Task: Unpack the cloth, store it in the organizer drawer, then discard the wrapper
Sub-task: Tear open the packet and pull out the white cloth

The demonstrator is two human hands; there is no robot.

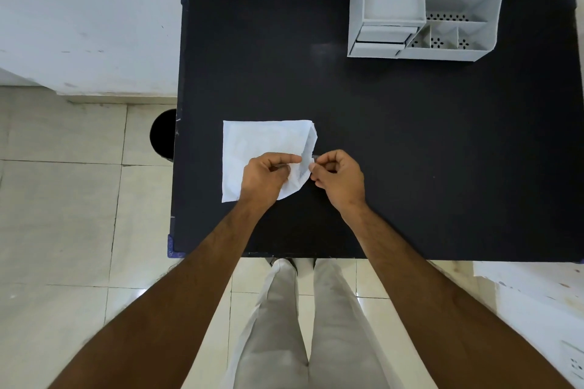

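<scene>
L hand (264,175) & R hand (338,175) both pinched tight on wrapper (262,148) right edge, lifting it off black table (410,151).

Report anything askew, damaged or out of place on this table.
Nothing looks damaged or spilled. The white packet is lifted and crumpled at its right edge only because the left hand and right hand pinch it there. The organizer stands upright.

This looks like a plain office or work room. A black tabletop (410,142) carries a grey desk organizer (423,6) with drawers, beside white walls (88,16), a tiled floor (63,230) and a black bin (162,133).
</scene>
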